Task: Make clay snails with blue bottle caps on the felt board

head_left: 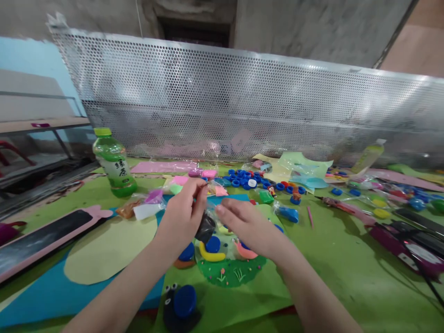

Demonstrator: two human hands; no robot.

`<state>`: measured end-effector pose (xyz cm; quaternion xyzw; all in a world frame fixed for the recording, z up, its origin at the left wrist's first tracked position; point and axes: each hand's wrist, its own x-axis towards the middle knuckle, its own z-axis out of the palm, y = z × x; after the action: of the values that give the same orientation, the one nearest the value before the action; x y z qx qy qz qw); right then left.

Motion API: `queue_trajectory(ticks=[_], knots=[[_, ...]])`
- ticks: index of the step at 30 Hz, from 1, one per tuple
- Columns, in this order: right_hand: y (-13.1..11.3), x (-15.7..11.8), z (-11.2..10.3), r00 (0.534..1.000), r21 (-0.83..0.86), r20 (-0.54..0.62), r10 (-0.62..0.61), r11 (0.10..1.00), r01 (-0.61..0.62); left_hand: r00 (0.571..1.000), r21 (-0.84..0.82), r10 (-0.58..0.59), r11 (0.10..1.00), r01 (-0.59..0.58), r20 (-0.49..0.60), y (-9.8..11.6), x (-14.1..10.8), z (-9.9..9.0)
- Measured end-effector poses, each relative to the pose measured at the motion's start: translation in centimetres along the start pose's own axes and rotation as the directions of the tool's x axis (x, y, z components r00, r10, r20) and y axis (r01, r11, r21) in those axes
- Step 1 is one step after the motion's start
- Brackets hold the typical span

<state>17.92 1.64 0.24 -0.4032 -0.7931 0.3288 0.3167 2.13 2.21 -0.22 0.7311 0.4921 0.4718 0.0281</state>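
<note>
My left hand (183, 210) pinches the top of a small clear plastic bag (206, 227) with a black lump, probably clay, inside it. My right hand (249, 223) is close on the right, its fingers extended toward the bag; whether they touch the film is hard to see. Below both hands lies a green sheet (225, 307) with a clay picture: a green meadow (231, 273) with tiny flowers, a yellow snail body (211, 255) with a blue bottle cap as shell, and a pink one (245, 251) partly hidden by my right hand. A black snail (171, 305) with a blue cap sits at the near edge.
A green tea bottle (116, 164) stands at the left, near a phone in a pink case (48, 240). Blue bottle caps (243, 178) are heaped behind my hands. To the right lie a hot glue gun (350, 210) and a purple corded device (402, 249). A perforated metal panel (243, 101) borders the back.
</note>
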Motion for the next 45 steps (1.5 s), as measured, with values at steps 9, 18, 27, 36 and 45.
queue_trajectory(ticks=[9,18,27,36,45], knots=[[0.2,0.2,0.3,0.997,-0.176,0.011,-0.072,0.982,0.073,0.997,0.067,-0.03,0.997,0.035,-0.077,0.3,0.3,-0.3],[-0.3,0.0,0.4,0.974,-0.036,0.078,-0.214,0.975,0.217,0.998,-0.024,-0.063,0.998,0.063,0.018,0.8,0.3,-0.8],[-0.3,-0.1,0.6,0.991,-0.099,0.054,-0.125,0.987,0.13,0.994,0.028,-0.021,0.999,0.025,-0.108,0.6,0.4,-1.0],[-0.9,-0.4,0.4,0.976,0.069,0.03,-0.217,0.974,0.215,0.988,-0.149,-0.115,0.984,0.1,-0.102,1.0,0.6,-1.4],[-0.8,-0.4,0.3,0.997,-0.072,0.048,-0.064,0.995,0.067,0.99,0.041,0.029,0.999,-0.023,-0.139,1.0,-0.4,-0.7]])
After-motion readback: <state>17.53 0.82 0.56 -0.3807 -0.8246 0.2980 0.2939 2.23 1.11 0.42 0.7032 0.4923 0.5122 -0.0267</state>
